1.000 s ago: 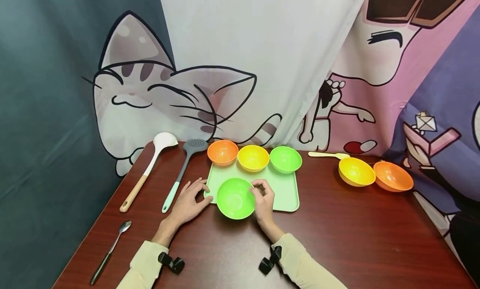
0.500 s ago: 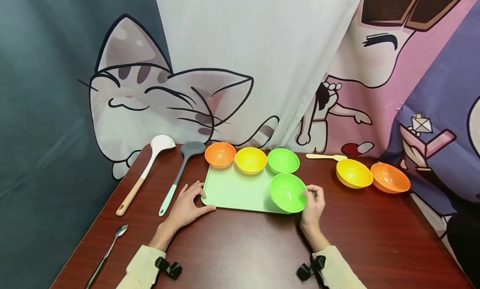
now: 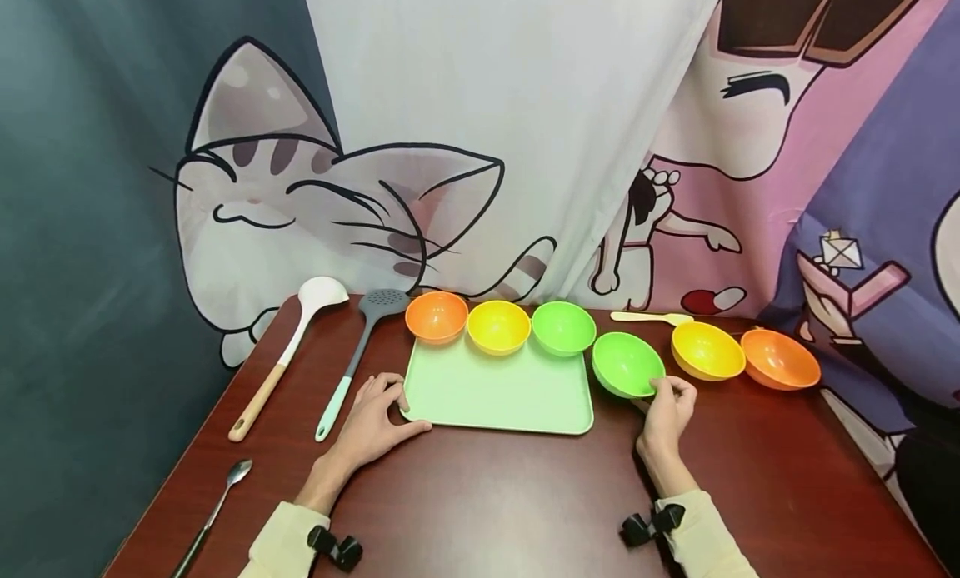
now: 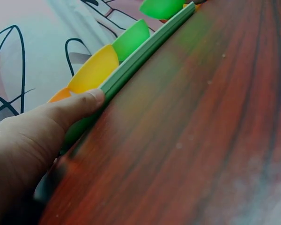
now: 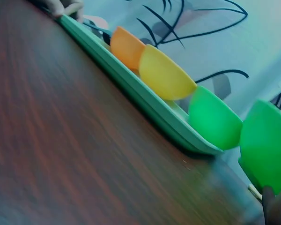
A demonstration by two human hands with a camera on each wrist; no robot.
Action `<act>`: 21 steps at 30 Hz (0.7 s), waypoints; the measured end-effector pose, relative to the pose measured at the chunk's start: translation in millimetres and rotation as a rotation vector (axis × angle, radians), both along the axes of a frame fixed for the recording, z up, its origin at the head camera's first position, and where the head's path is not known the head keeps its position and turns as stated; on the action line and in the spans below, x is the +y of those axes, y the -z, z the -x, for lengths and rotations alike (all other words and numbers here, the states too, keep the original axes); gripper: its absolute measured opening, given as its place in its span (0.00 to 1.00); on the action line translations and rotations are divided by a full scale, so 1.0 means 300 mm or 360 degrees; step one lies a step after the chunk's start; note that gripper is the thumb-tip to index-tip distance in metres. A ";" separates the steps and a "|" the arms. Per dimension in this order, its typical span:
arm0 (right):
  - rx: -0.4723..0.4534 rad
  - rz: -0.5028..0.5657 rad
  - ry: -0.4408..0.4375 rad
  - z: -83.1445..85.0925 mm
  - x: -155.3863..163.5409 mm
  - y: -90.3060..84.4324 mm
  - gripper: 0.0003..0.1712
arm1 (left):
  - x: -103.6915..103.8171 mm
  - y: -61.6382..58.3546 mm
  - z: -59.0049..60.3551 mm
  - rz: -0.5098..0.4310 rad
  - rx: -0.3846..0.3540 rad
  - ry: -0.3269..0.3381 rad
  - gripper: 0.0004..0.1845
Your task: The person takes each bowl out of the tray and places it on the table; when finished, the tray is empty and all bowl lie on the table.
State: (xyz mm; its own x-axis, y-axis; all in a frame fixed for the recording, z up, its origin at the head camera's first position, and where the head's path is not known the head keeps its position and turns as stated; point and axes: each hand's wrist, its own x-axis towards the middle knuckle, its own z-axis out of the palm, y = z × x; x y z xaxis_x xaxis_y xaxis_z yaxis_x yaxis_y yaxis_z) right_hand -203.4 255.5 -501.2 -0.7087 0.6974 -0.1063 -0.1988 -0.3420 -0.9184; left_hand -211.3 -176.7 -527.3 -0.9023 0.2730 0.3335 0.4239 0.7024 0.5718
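Note:
My right hand [image 3: 666, 416] pinches the right rim of a green bowl [image 3: 627, 366], just right of the tray. The bowl tilts slightly and overlaps the tabletop. At the left front corner of a pale green tray [image 3: 498, 395], my left hand [image 3: 371, 420] holds on, thumb along the front edge and fingers at the left side. In the left wrist view its thumb [image 4: 91, 96] lies against the tray's rim. Along the tray's back edge stand an orange bowl [image 3: 437, 318], a yellow bowl [image 3: 498, 328] and another green bowl [image 3: 564, 329], side by side.
A second yellow bowl [image 3: 708, 351] and orange bowl [image 3: 780, 359] stand on the right, with a cream-coloured utensil [image 3: 648, 317] behind. At left lie a white ladle [image 3: 296, 341], a grey skimmer [image 3: 363, 345] and a metal spoon [image 3: 225, 499]. A printed curtain [image 3: 450, 78] hangs behind the table.
My right hand has carried the green bowl rightward, from over the tray's front to beyond its right edge. My left hand stays at the tray's corner.

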 end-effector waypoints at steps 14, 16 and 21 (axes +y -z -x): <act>-0.0046 -0.0009 0.0148 0.037 0.063 0.009 0.13 | 0.013 -0.001 -0.005 0.0009 -0.0037 -0.0008 0.25; -0.0053 -0.0007 0.0167 0.046 0.061 0.010 0.13 | 0.010 0.002 -0.005 0.0017 -0.0036 -0.0014 0.25; -0.0045 -0.0022 0.0167 0.068 0.053 0.007 0.13 | 0.001 0.004 -0.009 0.0011 -0.0022 -0.0041 0.25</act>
State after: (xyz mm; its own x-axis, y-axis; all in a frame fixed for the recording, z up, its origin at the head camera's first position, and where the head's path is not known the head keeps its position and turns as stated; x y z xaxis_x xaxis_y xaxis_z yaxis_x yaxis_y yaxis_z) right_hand -223.9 271.5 -503.3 -0.6285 0.7692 -0.1153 -0.2067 -0.3081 -0.9286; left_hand -208.6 -176.3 -528.5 -0.9137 0.2518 0.3189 0.3974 0.7172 0.5724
